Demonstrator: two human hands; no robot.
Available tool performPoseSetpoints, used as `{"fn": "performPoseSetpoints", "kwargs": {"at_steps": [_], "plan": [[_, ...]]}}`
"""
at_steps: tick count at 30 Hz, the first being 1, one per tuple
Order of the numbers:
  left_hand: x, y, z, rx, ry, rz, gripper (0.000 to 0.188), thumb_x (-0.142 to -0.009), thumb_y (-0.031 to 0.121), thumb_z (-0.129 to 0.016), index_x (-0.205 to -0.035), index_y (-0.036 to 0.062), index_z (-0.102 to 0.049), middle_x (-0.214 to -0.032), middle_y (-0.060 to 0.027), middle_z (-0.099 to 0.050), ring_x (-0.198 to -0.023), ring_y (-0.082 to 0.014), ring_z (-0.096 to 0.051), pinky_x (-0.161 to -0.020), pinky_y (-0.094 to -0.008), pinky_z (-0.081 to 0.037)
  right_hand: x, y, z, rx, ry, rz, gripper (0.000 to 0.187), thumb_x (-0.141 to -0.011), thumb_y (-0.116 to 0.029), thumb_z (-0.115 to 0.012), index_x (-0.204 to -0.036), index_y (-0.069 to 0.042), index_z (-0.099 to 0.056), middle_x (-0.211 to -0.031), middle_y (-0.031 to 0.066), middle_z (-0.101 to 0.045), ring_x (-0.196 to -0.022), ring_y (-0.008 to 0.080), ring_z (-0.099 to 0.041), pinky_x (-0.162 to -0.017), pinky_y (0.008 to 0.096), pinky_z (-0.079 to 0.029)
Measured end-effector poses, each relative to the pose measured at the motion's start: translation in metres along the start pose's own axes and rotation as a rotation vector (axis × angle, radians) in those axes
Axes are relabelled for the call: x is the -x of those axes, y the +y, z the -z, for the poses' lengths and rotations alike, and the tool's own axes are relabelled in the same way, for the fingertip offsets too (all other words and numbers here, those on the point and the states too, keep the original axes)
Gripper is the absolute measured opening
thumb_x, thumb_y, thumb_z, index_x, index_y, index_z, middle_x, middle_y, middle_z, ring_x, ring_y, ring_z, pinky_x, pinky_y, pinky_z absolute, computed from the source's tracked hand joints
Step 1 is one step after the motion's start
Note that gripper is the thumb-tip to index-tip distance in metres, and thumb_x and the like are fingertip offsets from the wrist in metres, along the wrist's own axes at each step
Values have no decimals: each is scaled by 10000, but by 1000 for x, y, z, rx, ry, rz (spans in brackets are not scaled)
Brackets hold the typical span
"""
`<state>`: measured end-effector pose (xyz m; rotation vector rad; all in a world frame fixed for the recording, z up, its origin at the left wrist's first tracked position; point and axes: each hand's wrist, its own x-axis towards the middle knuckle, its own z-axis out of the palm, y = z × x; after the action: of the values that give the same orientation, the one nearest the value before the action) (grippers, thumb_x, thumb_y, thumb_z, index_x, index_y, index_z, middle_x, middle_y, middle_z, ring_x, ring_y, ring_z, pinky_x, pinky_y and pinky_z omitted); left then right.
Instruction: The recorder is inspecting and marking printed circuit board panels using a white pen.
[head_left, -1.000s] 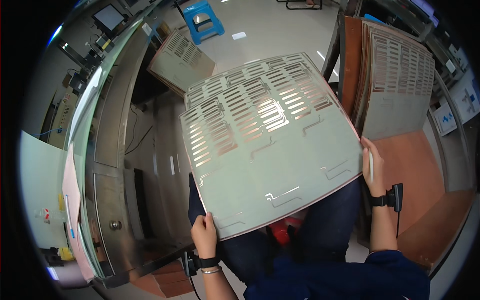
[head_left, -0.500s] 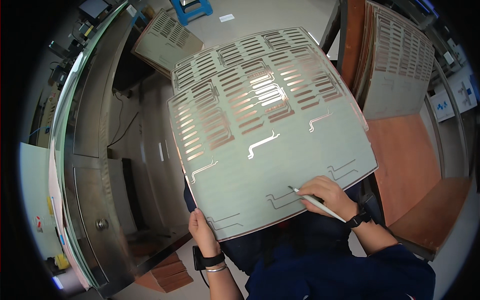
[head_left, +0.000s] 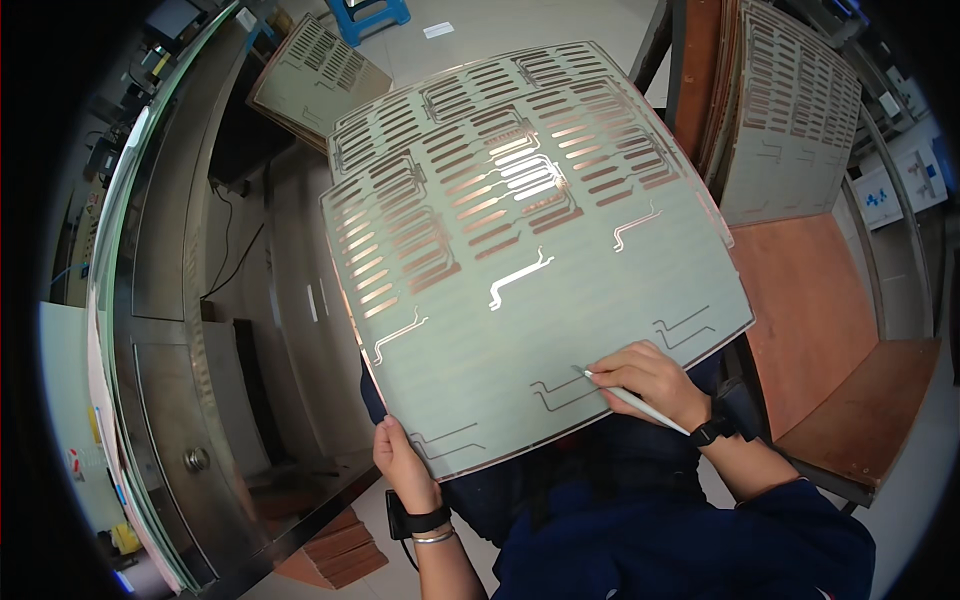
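A large pale green circuit board panel (head_left: 470, 380) with copper tracks rests on my lap, tilted. It seems to lie over a second, similar panel (head_left: 450, 85), whose far part shows beyond it. My left hand (head_left: 402, 460) grips the near left corner, thumb on top, the other fingers mostly hidden beneath. My right hand (head_left: 655, 382) pinches a slim white-handled craft knife (head_left: 650, 412) like a pen. The small grey blade is at the panel's surface, just beyond the end of a thin track near the front edge; whether it touches I cannot tell.
On the right, more panels (head_left: 795, 120) lean upright on a reddish-brown board stand (head_left: 810, 320). Another stack of panels (head_left: 320, 80) stands at the far left, near a blue stool (head_left: 368, 18). A metal cabinet (head_left: 165, 400) runs along my left. Brown sheets (head_left: 335, 550) lie stacked below it.
The view has shifted slightly, so the panel's far side sits a little further left and higher. My right hand has shifted the knife slightly; my left hand keeps its grip on the corner.
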<state>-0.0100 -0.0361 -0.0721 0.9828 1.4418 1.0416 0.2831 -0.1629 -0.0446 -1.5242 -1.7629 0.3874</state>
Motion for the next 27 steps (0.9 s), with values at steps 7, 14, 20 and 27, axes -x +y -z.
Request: {"fn": "performPoseSetpoints", "kwargs": {"at_steps": [7, 14, 20, 27], "plan": [[-1, -4, 3, -10, 6, -12, 329, -1005, 239, -456, -728, 67, -495, -696, 64, -471, -666, -31, -378, -610, -213, -345, -3, -1, -8, 68, 124, -1, 287, -693, 28, -719, -959, -47, -642, -990, 70, -668, -828, 226, -631, -719, 317, -496], [-1, 3, 1, 12, 2, 20, 318, -1004, 228, -458, -731, 71, -502, -699, 67, -474, -666, -30, -381, -614, -214, -348, 11, -23, -7, -105, -19, 56, 268, -695, 1, -711, -945, -47, -628, -969, 65, -669, -847, 246, -636, -744, 325, -507], [-5, -5, 13, 73, -66, 37, 278, -999, 237, -469, -961, 7, -621, -890, -24, -648, -784, -73, -561, -719, -233, -443, 23, -36, -23, -116, -1, 58, 243, -699, -17, -724, -914, -62, -619, -973, 50, -667, -858, 215, -637, -758, 320, -500], [-7, -13, 15, 147, -84, 53, 273, -999, 238, -468, -967, 14, -622, -909, -44, -664, -782, -91, -595, -715, -237, -469, -2, -46, -42, -76, -38, 96, 257, -703, -29, -730, -931, -70, -618, -1019, 41, -657, -884, 214, -626, -770, 320, -492]]}}
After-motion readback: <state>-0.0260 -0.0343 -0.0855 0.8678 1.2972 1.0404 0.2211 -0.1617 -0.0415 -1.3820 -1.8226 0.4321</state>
